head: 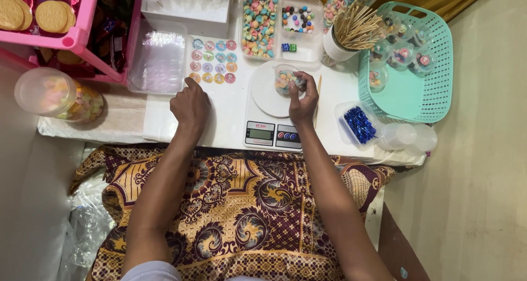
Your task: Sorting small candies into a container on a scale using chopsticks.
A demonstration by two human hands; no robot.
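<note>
The right hand reaches over a white kitchen scale, its fingers closed around the rim of a small clear cup of pastel candies that sits upright on the round weighing plate, mouth facing up (being round, it has no long axis to speak of). The left hand rests on the white tabletop just left of the scale, fingers curled loosely together, the index fingertip touching the lower left corner of a sheet of round coloured stickers; it grips nothing.

Room is tight. Behind the scale lies a divided clear tray of candies, and to its right a white cup of wooden sticks, their ends fanning up and to the right. A single stick lies beside the right hand, running along the scale's right edge, front to back. Further right, a mint-green basket with filled cups overhangs the table's right edge, with a small tub of blue foil pieces near the front edge. An empty clear tray flanks the sticker sheet on the left. The clearest bare surface is the strip between the left hand and the scale.
</note>
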